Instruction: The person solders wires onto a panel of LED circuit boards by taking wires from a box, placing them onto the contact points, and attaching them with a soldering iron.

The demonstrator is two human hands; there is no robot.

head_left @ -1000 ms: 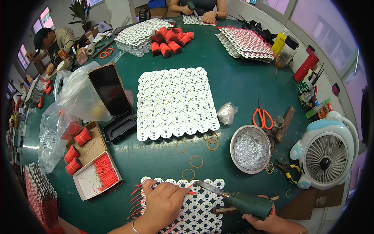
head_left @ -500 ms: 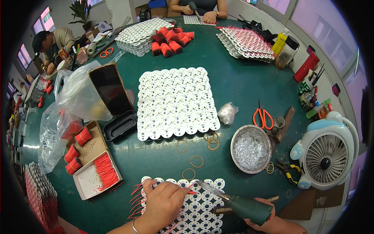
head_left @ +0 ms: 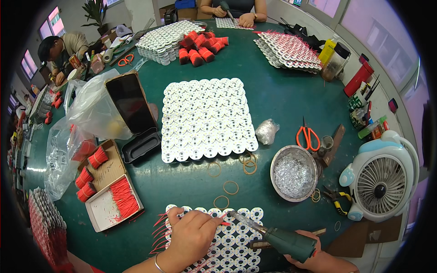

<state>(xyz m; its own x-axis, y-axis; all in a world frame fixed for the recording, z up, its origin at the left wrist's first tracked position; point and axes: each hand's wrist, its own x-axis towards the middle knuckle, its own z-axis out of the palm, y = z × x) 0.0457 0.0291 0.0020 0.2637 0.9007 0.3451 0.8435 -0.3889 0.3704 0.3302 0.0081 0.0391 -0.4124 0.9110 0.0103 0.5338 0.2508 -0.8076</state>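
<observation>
My left hand (head_left: 193,234) rests over a panel of round white circuit boards (head_left: 241,252) at the lower middle, its thumb and forefinger pinched on a short red wire (head_left: 224,223). Around the handle of a green soldering gun (head_left: 287,244) my right hand (head_left: 310,255) is closed. The gun's metal barrel slants up to the left, and its tip is at the panel's top row, close to my left fingertips. Several red wires (head_left: 159,232) stick out along the panel's left side.
A stack of board panels (head_left: 207,120) lies ahead, with rubber bands (head_left: 231,187) before it. To the left is a cardboard box (head_left: 102,214) of red wires, beside a propped phone (head_left: 131,103). At right are a bowl (head_left: 293,195), scissors (head_left: 307,136), pliers (head_left: 339,201) and a fan (head_left: 380,182).
The soldering gun's rear has turned slightly, and more of my right hand's fingers show behind it. Its tip stays at nearly the same spot. My left hand keeps its place.
</observation>
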